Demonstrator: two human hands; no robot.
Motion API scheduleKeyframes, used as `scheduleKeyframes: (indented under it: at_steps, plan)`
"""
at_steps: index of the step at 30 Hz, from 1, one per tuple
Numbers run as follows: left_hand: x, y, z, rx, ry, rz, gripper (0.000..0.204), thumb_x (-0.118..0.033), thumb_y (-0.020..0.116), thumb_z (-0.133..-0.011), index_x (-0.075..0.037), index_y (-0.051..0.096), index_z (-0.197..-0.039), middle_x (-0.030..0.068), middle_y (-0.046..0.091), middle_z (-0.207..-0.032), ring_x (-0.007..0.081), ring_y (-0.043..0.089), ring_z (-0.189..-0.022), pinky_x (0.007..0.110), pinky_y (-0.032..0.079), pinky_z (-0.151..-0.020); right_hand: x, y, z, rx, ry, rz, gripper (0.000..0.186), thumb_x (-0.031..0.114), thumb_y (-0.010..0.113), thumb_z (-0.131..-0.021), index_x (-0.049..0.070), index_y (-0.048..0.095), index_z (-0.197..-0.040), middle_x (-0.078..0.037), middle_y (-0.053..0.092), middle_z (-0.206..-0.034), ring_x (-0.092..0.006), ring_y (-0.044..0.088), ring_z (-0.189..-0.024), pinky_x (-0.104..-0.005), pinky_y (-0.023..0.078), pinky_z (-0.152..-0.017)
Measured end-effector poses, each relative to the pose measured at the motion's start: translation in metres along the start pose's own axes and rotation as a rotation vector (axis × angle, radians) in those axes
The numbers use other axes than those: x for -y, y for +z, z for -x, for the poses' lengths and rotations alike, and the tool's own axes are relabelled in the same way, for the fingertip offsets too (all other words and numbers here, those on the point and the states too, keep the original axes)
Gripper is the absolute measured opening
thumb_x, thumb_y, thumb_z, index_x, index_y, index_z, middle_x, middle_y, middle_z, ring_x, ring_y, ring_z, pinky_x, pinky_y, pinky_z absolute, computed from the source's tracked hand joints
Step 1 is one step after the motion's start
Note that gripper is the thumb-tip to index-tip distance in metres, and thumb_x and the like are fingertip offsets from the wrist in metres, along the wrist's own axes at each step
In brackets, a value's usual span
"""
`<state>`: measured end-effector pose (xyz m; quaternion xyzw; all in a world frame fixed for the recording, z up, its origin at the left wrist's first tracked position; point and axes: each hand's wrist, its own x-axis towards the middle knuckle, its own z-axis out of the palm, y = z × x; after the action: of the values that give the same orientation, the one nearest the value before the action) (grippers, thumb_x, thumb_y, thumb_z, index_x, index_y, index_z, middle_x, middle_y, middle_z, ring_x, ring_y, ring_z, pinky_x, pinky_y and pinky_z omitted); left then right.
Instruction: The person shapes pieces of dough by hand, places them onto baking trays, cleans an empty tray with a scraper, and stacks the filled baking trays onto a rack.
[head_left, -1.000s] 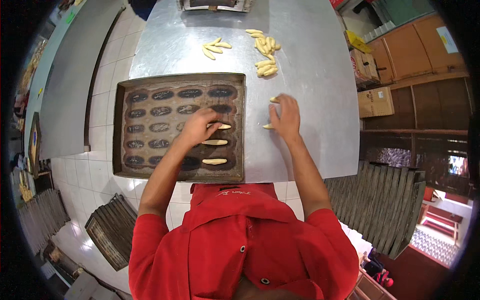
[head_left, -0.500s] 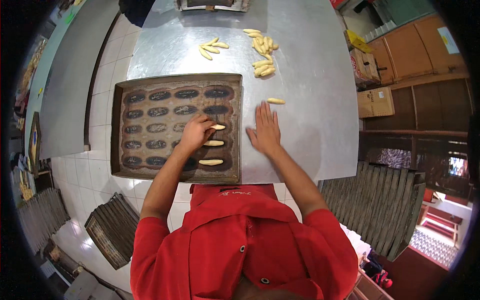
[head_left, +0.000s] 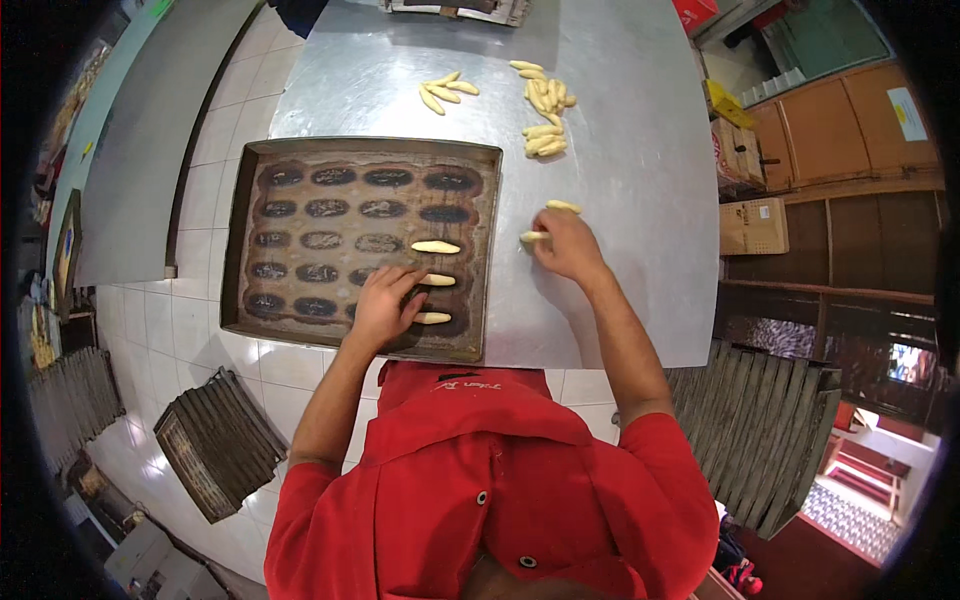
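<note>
Three pale dough sticks lie in the right-hand column of the dark baking tray (head_left: 372,150). The farthest dough stick (head_left: 436,247) lies free, beyond my left hand (head_left: 386,308). That hand hovers low over the tray with fingers apart, its fingertips by the middle dough stick (head_left: 440,280) and its thumb by the nearest one (head_left: 432,318). On the metal table right of the tray, my right hand (head_left: 570,246) is closed on a dough stick (head_left: 531,237), whose left end sticks out from the fingers. Another dough stick (head_left: 564,206) lies just beyond that hand.
Farther back on the table (head_left: 640,200) are a heap of dough sticks (head_left: 546,97) and a small group of dough sticks (head_left: 440,91). A stack of trays (head_left: 755,430) stands at the right, another stack (head_left: 222,440) at the lower left. Cardboard box (head_left: 755,227) at right.
My left hand has let go of the farthest dough stick in the tray and drawn nearer to me. My right hand, flat before, has curled around a dough stick. The view has shifted slightly.
</note>
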<state>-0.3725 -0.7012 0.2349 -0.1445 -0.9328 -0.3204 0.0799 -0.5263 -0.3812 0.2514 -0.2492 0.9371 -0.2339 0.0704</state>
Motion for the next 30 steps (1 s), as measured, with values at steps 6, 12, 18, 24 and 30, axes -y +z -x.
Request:
scheduleKeyframes:
  at_steps: [6,12,18,24,30]
  plan:
    - [-0.002,-0.011,0.001,-0.129,-0.055,0.131,0.033,-0.011,0.072,-0.082,-0.005,0.066,-0.113,0.0133,0.066,-0.111,0.0348,0.061,-0.102,0.043,0.048,-0.089,0.125,-0.01,-0.055,-0.446,-0.337,-0.461,0.017,0.013,0.069,-0.081,0.006,0.063,-0.095,-0.009,0.065,-0.088,-0.03,0.06,-0.086,-0.0436,0.047,-0.078]
    - [0.003,-0.017,0.007,-0.132,-0.071,0.206,0.029,-0.008,0.072,-0.082,-0.004,0.067,-0.11,0.0147,0.066,-0.11,0.0363,0.061,-0.102,0.043,0.049,-0.088,0.066,0.048,-0.078,-0.154,-0.491,0.308,0.019,0.011,0.068,-0.077,0.009,0.066,-0.096,-0.009,0.066,-0.091,-0.0281,0.062,-0.092,-0.0439,0.045,-0.084]
    - [0.016,-0.015,-0.018,-0.137,-0.047,0.158,0.024,-0.008,0.07,-0.083,-0.003,0.067,-0.106,0.0153,0.067,-0.109,0.0365,0.061,-0.101,0.043,0.049,-0.087,0.009,0.013,-0.055,-0.502,0.009,0.067,0.02,0.009,0.066,-0.074,0.007,0.066,-0.094,-0.013,0.064,-0.097,-0.0348,0.057,-0.099,-0.0463,0.046,-0.086]
    - [0.041,0.012,-0.084,-0.084,0.057,0.074,0.034,-0.009,0.069,-0.084,-0.001,0.063,-0.116,0.0171,0.066,-0.11,0.0384,0.06,-0.102,0.046,0.049,-0.088,-0.047,0.033,0.0,-0.466,0.124,0.04,0.021,0.002,0.064,-0.077,0.003,0.066,-0.098,-0.015,0.061,-0.101,-0.0362,0.055,-0.099,-0.0445,0.047,-0.087]
    - [0.033,0.009,-0.082,-0.079,0.034,0.11,0.04,-0.01,0.069,-0.084,-0.001,0.061,-0.122,0.0187,0.065,-0.117,0.0407,0.058,-0.11,0.046,0.047,-0.093,-0.02,0.046,0.087,-0.432,0.101,0.029,0.025,0.004,0.064,-0.079,0.001,0.066,-0.104,-0.017,0.06,-0.102,-0.0375,0.054,-0.1,-0.0457,0.046,-0.089]
